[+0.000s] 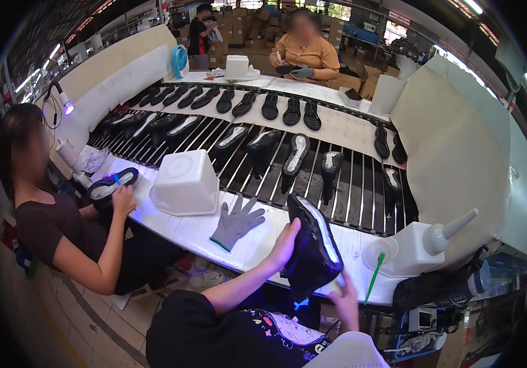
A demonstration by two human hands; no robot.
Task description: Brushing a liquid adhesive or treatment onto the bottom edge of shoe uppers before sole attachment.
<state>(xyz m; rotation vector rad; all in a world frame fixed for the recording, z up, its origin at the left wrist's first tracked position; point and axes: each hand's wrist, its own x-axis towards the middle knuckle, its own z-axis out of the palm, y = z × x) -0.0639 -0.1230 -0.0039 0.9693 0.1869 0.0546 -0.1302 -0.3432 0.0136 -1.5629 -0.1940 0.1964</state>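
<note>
My left hand (286, 242) is closed around the side of a black shoe upper (305, 260), which is tilted in front of me over the table's near edge. Its pale sole side, rimmed in black, faces up and to the right. By the lower end of this upper is my right hand (346, 302), its fingers bent together. What they hold, if anything, I cannot make out. A small blue piece (301, 304) shows just below the upper. To the left, a grey glove (238, 224) lies flat on the white table (263, 251).
A white squeeze bottle (413, 248) and a green stick (375, 279) stand at right, an upturned white tub (185, 183) at left. Beyond, uppers lie on a slatted conveyor (361, 202), black soles (269, 106) behind. Co-workers (61, 227) work at left and across (306, 52).
</note>
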